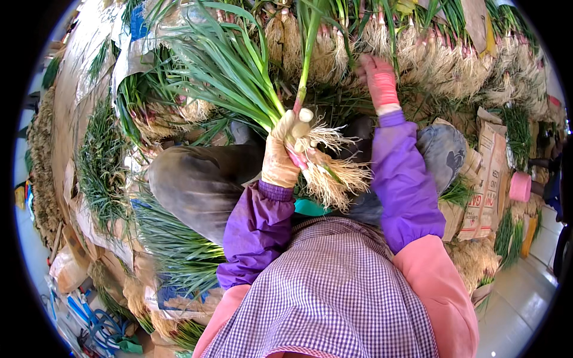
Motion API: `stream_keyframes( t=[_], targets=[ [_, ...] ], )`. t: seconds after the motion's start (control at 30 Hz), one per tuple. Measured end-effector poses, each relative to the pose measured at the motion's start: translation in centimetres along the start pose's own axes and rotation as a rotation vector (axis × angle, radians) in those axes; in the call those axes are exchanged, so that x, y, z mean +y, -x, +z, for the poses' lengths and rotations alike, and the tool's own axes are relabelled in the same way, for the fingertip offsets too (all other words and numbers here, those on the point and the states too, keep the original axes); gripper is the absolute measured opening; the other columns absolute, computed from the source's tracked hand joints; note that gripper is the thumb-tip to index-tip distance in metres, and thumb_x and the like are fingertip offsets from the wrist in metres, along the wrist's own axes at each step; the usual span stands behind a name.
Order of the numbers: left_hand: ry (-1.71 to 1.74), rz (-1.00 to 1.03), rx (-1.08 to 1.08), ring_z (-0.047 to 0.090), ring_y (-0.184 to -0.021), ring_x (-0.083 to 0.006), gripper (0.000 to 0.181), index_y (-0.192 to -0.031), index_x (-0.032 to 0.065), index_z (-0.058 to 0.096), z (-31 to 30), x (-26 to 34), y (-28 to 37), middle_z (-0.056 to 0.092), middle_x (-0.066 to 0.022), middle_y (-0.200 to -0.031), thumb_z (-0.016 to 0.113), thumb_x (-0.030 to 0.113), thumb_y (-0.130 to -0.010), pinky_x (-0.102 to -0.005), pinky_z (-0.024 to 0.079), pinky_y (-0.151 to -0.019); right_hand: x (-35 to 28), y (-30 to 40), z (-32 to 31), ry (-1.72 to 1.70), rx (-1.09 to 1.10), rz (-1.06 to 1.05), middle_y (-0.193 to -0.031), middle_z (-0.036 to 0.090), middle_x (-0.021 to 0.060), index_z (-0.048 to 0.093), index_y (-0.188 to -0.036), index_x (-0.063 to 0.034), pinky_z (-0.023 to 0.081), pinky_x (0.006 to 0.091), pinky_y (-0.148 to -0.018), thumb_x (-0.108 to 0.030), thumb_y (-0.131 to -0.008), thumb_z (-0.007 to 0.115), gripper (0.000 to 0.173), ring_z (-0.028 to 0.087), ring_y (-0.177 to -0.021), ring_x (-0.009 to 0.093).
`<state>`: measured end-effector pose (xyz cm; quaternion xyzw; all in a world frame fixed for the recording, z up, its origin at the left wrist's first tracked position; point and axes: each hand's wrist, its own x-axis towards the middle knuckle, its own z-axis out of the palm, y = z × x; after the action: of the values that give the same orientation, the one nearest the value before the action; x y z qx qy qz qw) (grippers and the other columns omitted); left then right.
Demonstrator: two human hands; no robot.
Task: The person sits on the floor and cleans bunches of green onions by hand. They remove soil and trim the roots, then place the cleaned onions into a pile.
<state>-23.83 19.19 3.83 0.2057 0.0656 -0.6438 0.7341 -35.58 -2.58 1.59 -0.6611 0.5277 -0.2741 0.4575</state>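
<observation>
My left hand (280, 156), in a pale soiled glove, grips a bunch of green garlic plants (273, 100). Long leaves fan up and left from the fist. White bulbs and pinkish stems show beside my thumb, and pale roots (338, 176) hang to the right. Beyond it, my right hand (379, 83), with a red-pink covering, is raised near a row of rooted garlic plants (376, 40). Its fingers are blurred, so I cannot tell whether they hold anything.
Rooted plants (441, 62) line the far side. Leafy bunches (179, 244) lie left of my bent knee (188, 179). Another bundle (165, 116) sits farther up. Printed paper sacks (481, 197) lie at right. Blue straps (100, 322) lie at lower left. Another person's pink cuff (520, 186) shows at far right.
</observation>
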Motion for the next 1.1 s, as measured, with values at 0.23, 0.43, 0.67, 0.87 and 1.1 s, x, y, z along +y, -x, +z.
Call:
stream_keyframes(
  t=[0.23, 0.43, 0.67, 0.87, 1.1],
  targets=[
    [-0.662, -0.087, 0.144, 0.062, -0.049, -0.0168, 0.039, -0.115, 0.0015, 0.057, -1.0, 1.1, -0.1, 0.067, -0.0117, -0.077, 0.058, 0.031, -0.09, -0.0277, 0.052, -0.046, -4.2, 9.5, 3.2, -0.349, -0.373, -0.086, -0.08, 0.064, 0.0036, 0.065, -0.1, -0.0044, 0.048, 0.0274, -0.058, -0.022, -0.089, 0.059, 0.022, 0.06, -0.066, 0.012],
    [-0.683, 0.029, 0.124, 0.066, -0.077, -0.0209, 0.041, -0.121, -0.0023, 0.054, -1.1, 1.1, -0.5, 0.065, -0.017, -0.106, 0.055, 0.027, -0.092, -0.026, 0.055, -0.056, -4.4, 12.0, 2.2, 0.429, -0.402, -0.627, -0.067, 0.06, 0.0145, 0.066, -0.082, -0.0136, 0.05, 0.0376, -0.058, -0.037, -0.086, 0.057, 0.026, 0.061, -0.064, 0.029],
    [-0.453, 0.047, 0.083, 0.066, -0.07, -0.0259, 0.028, -0.103, -0.0019, 0.059, -1.8, 0.6, -0.5, 0.066, -0.0131, -0.085, 0.058, 0.022, -0.089, -0.0372, 0.055, -0.06, -4.6, 6.4, 5.4, -0.113, -0.648, -0.247, -0.077, 0.066, 0.0073, 0.066, -0.085, -0.0024, 0.047, 0.0306, -0.066, -0.033, -0.083, 0.059, 0.031, 0.058, -0.068, 0.017],
    [-0.022, 0.278, 0.016, 0.043, -0.064, -0.0105, 0.033, -0.12, 0.0025, 0.05, -0.7, -0.7, -1.3, 0.043, 0.005, -0.068, 0.053, 0.021, -0.093, -0.0267, 0.04, -0.064, -4.0, 6.9, 6.3, -0.507, -0.256, 0.037, -0.059, 0.056, 0.0039, 0.06, -0.075, -0.0028, 0.044, 0.0287, -0.052, -0.021, -0.086, 0.054, 0.022, 0.054, -0.053, 0.015],
    [0.019, 0.094, -0.105, 0.046, -0.062, -0.0091, 0.059, -0.141, 0.0004, 0.028, -2.8, 0.8, -1.3, 0.042, 0.0054, -0.065, 0.052, 0.027, -0.094, -0.03, 0.051, -0.07, -9.6, -2.2, 2.5, 0.573, -0.033, -0.044, -0.09, 0.065, 0.0114, 0.056, -0.115, -0.0111, 0.049, 0.036, -0.076, -0.044, -0.085, 0.054, 0.045, 0.062, -0.082, 0.022]
  ],
)
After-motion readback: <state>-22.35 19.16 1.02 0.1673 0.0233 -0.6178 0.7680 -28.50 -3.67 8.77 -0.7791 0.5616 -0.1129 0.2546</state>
